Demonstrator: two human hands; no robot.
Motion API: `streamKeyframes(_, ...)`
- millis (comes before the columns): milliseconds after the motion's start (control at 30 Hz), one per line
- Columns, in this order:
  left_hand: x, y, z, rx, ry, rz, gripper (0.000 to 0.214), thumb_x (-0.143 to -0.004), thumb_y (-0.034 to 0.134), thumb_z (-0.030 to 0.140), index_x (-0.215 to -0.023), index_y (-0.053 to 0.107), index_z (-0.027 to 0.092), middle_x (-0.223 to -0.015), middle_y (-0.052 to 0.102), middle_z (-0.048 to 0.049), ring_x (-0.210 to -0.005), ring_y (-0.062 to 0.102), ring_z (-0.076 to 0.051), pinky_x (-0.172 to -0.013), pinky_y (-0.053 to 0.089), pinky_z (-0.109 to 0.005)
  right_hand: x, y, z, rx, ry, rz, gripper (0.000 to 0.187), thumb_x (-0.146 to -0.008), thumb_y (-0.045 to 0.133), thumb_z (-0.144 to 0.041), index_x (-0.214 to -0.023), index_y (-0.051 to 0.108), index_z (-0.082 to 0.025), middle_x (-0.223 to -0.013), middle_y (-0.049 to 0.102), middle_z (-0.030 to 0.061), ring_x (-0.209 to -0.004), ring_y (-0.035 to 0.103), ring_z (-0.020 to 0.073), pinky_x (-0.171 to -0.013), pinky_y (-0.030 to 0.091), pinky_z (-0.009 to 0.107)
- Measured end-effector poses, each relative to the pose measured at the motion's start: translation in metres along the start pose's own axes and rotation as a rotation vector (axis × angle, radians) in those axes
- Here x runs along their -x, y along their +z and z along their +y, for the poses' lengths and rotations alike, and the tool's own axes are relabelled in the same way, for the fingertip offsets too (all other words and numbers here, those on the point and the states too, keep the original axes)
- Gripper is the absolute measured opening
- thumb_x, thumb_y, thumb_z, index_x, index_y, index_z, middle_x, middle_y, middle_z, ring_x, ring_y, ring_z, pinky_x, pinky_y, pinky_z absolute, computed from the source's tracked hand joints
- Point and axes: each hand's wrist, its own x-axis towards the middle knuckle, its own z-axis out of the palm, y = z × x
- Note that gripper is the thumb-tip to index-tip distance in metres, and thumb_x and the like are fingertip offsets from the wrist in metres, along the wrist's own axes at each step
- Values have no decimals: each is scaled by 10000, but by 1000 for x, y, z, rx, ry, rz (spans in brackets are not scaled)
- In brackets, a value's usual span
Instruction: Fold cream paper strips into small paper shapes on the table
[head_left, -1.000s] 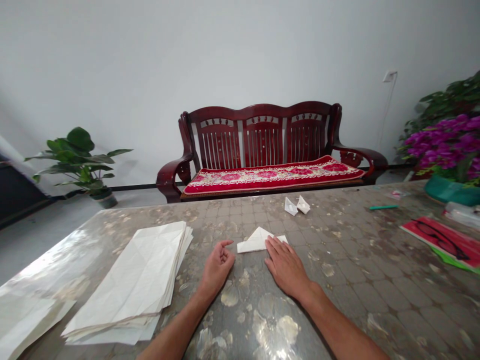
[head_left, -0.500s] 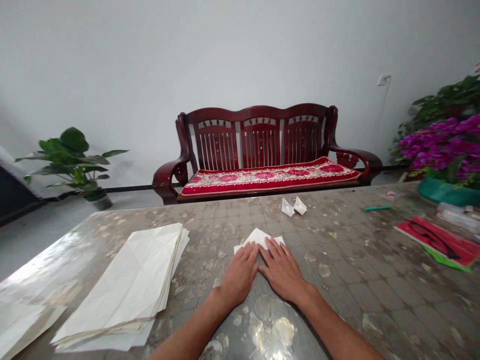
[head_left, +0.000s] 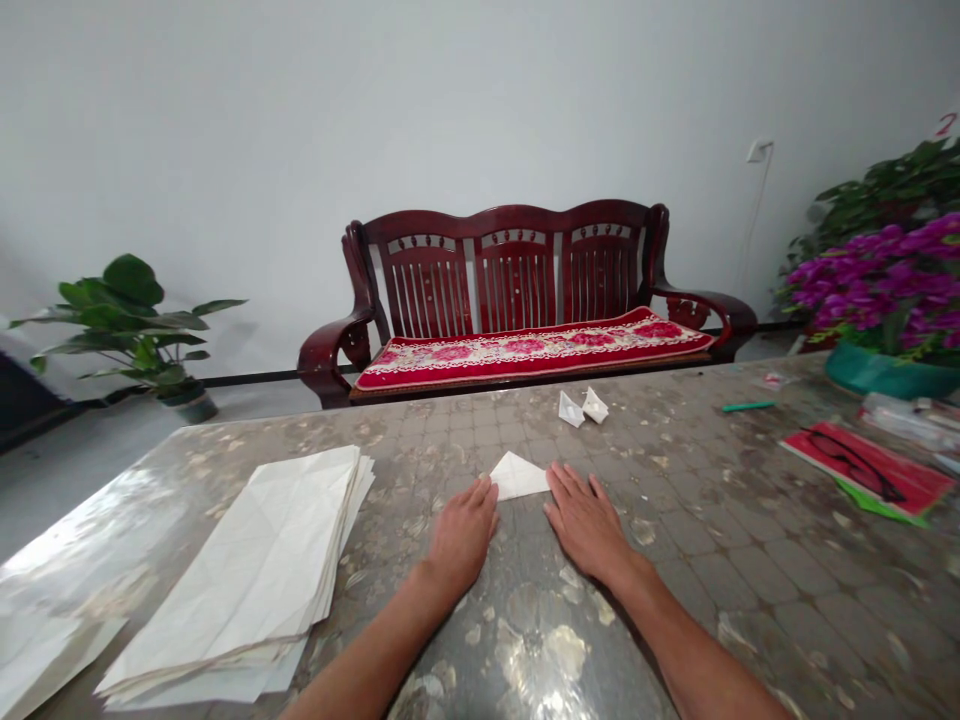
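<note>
A small folded white paper, peaked at the top with a straight lower edge, lies flat on the patterned table. My left hand rests palm down at its left end, fingertips over that corner. At the right end my right hand also lies flat, fingers stretched out on the other corner. The middle of the paper shows between the two hands, while its ends are hidden under the fingers. Farther back stand two small folded paper boats, side by side.
A stack of white paper sheets lies to the left, with more paper at the near left corner. On the right are a green pen, glasses on a red booklet and a flower pot. Behind stands a wooden bench.
My hands have slid apart along the paper's lower edge, from its middle out to its two ends. More of the paper's middle shows. The view has shifted slightly.
</note>
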Motion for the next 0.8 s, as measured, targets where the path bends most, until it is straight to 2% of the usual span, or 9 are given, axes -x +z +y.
streamKeyframes(100,-13,-3,9,-59,-19,6,410,-902,539,157,-1309,529,205,-1338,581,-141,-1137,600,-275,-921,498,-394,-2,3,4,-43,8,55,494,-948,371,-267,-1428,453,-188,-1520,400,90,-1424,312,230,-1169,177,493)
streamKeyframes(233,-29,-6,17,-105,40,3,503,-897,580,205,-1383,457,243,-1362,545,-153,-1031,625,-279,-851,495,-388,-5,7,8,-121,23,120,517,-911,407,-227,-1425,453,-193,-1471,472,96,-1395,366,224,-1164,211,470)
streamKeyframes(333,-37,-8,19,-120,49,-39,471,-902,561,193,-1367,487,198,-1231,612,-193,-971,644,-299,-811,485,-395,-11,9,9,-203,86,159,557,-884,435,-229,-1437,432,-171,-1429,518,106,-1350,430,231,-1149,266,438)
streamKeyframes(433,-43,-9,19,-129,55,-62,457,-910,471,123,-1364,496,167,-1053,672,-191,-904,664,-283,-774,474,-370,-18,11,9,-300,163,221,585,-865,444,-244,-1446,416,-190,-1380,565,90,-1284,499,235,-1109,340,420)
streamKeyframes(600,-45,-4,17,-107,38,-24,486,-879,421,84,-1355,493,149,-964,688,-169,-834,672,-245,-768,452,-353,-25,20,12,-387,225,313,679,-831,466,-261,-1491,321,-196,-1431,506,97,-1308,473,242,-1099,361,425)
streamKeyframes(700,-46,-5,16,-145,24,9,416,-873,439,92,-1268,555,146,-960,694,-158,-852,664,-248,-799,434,-363,-24,24,10,-453,242,340,720,-809,482,-262,-1499,287,-197,-1455,475,109,-1307,477,245,-1095,366,432)
streamKeyframes(800,-49,-10,15,-177,-2,6,269,-876,453,93,-1056,646,147,-923,703,-149,-881,654,-273,-797,420,-373,-23,26,6,-533,237,356,721,-796,485,-254,-1488,295,-187,-1443,487,118,-1284,504,240,-1089,375,425)
